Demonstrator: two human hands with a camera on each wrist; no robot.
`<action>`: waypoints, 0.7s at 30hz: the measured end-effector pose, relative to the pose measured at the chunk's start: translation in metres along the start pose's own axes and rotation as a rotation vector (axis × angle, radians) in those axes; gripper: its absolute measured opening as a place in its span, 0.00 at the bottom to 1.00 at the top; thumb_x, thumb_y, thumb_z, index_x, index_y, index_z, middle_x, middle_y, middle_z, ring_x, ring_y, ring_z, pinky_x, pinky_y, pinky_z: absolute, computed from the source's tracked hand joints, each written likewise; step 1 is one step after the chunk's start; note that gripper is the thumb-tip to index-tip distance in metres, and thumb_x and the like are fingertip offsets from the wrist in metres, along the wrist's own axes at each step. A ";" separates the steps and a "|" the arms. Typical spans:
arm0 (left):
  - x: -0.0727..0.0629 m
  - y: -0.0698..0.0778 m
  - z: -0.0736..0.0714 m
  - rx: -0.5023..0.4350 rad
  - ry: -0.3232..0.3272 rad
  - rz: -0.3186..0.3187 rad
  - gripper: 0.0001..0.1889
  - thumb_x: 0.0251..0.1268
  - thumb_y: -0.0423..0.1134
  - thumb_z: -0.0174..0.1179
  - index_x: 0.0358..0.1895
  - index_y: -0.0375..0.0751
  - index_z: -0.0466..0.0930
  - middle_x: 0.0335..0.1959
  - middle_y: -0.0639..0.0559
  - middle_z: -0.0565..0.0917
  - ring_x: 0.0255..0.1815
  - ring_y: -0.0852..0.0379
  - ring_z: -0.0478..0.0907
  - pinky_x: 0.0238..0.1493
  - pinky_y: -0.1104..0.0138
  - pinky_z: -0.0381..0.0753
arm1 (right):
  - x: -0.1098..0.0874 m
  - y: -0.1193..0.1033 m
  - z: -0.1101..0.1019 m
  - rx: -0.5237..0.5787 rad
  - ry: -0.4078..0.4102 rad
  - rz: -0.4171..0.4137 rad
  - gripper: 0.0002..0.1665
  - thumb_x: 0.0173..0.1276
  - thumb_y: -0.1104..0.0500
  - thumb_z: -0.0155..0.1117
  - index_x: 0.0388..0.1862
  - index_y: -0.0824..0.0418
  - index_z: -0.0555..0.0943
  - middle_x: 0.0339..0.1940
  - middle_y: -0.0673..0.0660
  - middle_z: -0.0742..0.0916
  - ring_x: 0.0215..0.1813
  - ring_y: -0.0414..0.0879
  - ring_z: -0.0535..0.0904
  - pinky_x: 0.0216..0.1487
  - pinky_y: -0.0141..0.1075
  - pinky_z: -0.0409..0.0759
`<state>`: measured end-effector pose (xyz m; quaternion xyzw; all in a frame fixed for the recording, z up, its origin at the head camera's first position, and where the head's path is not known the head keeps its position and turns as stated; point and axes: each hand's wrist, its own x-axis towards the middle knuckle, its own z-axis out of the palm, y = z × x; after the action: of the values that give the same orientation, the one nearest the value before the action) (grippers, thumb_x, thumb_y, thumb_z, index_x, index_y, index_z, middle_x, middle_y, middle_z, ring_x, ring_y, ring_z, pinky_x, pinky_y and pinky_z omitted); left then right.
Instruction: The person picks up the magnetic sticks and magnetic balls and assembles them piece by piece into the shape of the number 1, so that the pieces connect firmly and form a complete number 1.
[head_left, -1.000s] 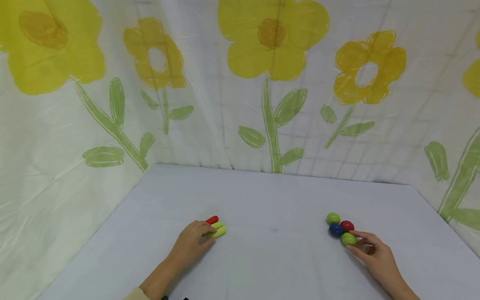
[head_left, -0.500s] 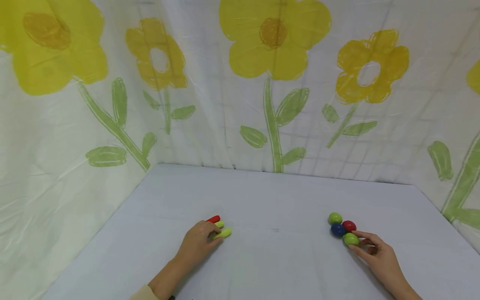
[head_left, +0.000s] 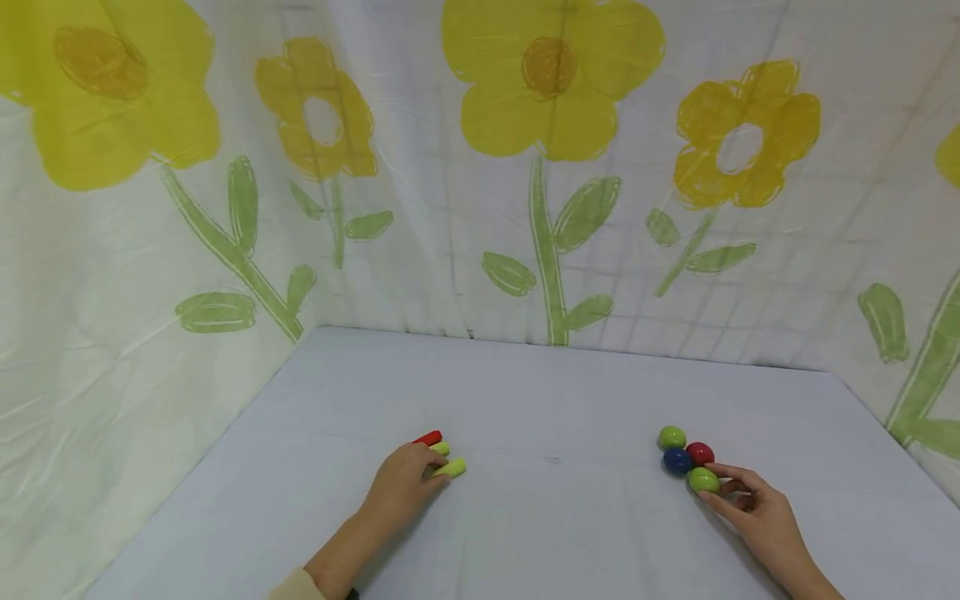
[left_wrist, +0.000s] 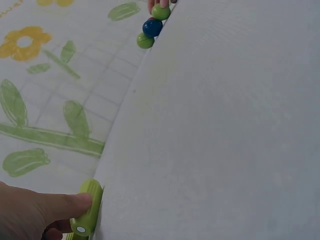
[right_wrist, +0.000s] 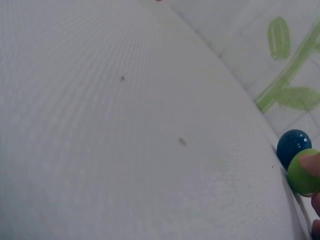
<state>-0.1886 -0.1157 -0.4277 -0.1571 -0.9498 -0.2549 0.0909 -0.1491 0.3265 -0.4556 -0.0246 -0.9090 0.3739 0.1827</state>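
My left hand (head_left: 403, 482) pinches a short yellow-green rounded cylinder (head_left: 454, 467) between thumb and fingers. In the left wrist view the thumb lies across this ribbed cylinder (left_wrist: 90, 202), which has a white spot on its end. A second yellow-green cylinder (head_left: 441, 448) and a red cylinder (head_left: 428, 437) lie beyond it, partly covered by the hand. At the right, my right hand (head_left: 763, 518) holds a glossy green ball (head_left: 703, 480) by thumb and fingertips. A blue ball (head_left: 677, 462), a red ball (head_left: 701, 453) and another green ball (head_left: 672, 437) cluster just beyond it.
Both groups rest on a white-covered table (head_left: 555, 525), well apart from each other. A white curtain (head_left: 420, 208) printed with yellow flowers hangs along its back and left edges.
My left hand has moved slightly right, drawing the near yellow-green cylinder away from the second one and opening a small gap. My right hand keeps its hold on the green ball.
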 end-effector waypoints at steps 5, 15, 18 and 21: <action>0.003 0.005 -0.002 -0.012 -0.059 -0.020 0.11 0.48 0.37 0.70 0.35 0.38 0.85 0.36 0.51 0.84 0.39 0.54 0.77 0.42 0.60 0.76 | 0.000 0.000 0.000 0.004 0.002 0.000 0.22 0.56 0.58 0.70 0.50 0.64 0.79 0.34 0.24 0.73 0.32 0.24 0.70 0.28 0.25 0.70; 0.012 0.024 -0.007 -0.011 -0.165 -0.064 0.09 0.45 0.34 0.71 0.28 0.35 0.81 0.23 0.54 0.77 0.25 0.61 0.70 0.29 0.69 0.72 | 0.000 -0.002 0.000 -0.004 -0.003 0.015 0.22 0.57 0.57 0.70 0.49 0.64 0.79 0.33 0.25 0.73 0.32 0.24 0.69 0.28 0.26 0.70; 0.014 0.029 -0.007 -0.062 -0.229 -0.086 0.10 0.44 0.34 0.72 0.26 0.36 0.79 0.22 0.54 0.75 0.24 0.60 0.69 0.26 0.70 0.70 | 0.000 -0.002 0.000 -0.006 -0.010 0.020 0.22 0.57 0.56 0.70 0.50 0.63 0.79 0.33 0.25 0.73 0.32 0.24 0.69 0.28 0.26 0.70; 0.017 0.036 -0.006 -0.141 -0.299 -0.103 0.10 0.44 0.34 0.72 0.26 0.37 0.77 0.23 0.53 0.73 0.24 0.60 0.68 0.25 0.70 0.69 | 0.000 -0.002 0.000 -0.014 -0.016 0.027 0.23 0.57 0.56 0.70 0.50 0.63 0.79 0.33 0.27 0.74 0.32 0.24 0.69 0.28 0.26 0.70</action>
<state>-0.1919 -0.0850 -0.4020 -0.1505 -0.9392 -0.2992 -0.0758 -0.1488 0.3253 -0.4541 -0.0352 -0.9125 0.3704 0.1702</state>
